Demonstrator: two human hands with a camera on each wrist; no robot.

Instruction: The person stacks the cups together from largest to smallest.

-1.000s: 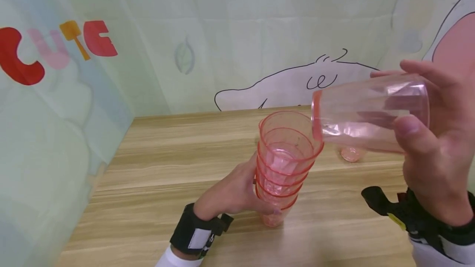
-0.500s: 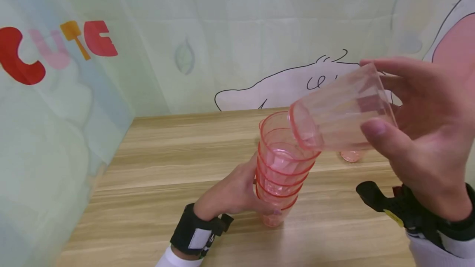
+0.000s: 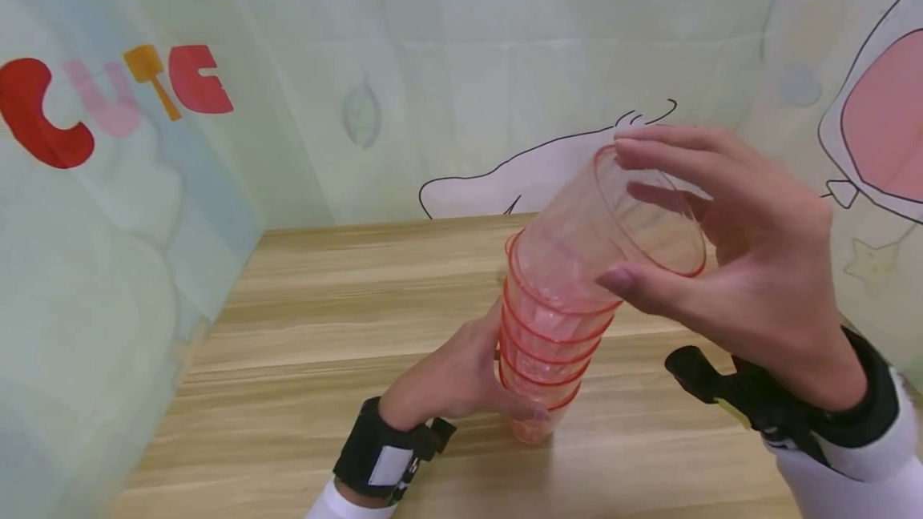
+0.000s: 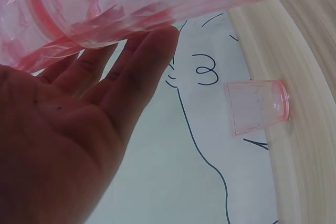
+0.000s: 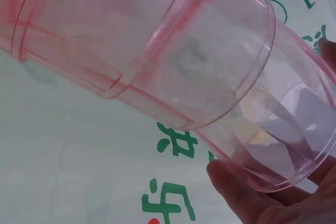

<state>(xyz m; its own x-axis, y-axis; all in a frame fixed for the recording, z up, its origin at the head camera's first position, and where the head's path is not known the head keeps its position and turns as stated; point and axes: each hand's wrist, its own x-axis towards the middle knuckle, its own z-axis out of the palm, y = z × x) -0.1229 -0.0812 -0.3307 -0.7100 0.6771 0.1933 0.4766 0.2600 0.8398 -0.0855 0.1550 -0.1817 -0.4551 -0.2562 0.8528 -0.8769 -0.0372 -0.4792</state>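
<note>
My left hand [image 3: 457, 371] grips a tilted stack of several clear pink plastic cups [image 3: 554, 347] low on its side, above the wooden table. Its palm and fingers show under the stack in the left wrist view. My right hand [image 3: 757, 263] holds one more pink cup [image 3: 573, 235] near the rim, thumb on the near side and fingers on the far side. That cup leans, base down, inside the mouth of the stack's top cup. In the right wrist view, the held cup [image 5: 294, 140] emerges from the stack's rim, its lower part seen through the clear plastic.
A separate pink cup [image 4: 257, 107] stands on the table [image 4: 310, 145] in the left wrist view; the stack mostly hides that area in the head view. A printed cloth backdrop [image 3: 346, 38] rises behind and left of the wooden table [image 3: 288, 343].
My right hand has moved left and down, turning the cup from nearly sideways to base-down and bringing its base into the stack's mouth. My left hand and the stack have stayed in place.
</note>
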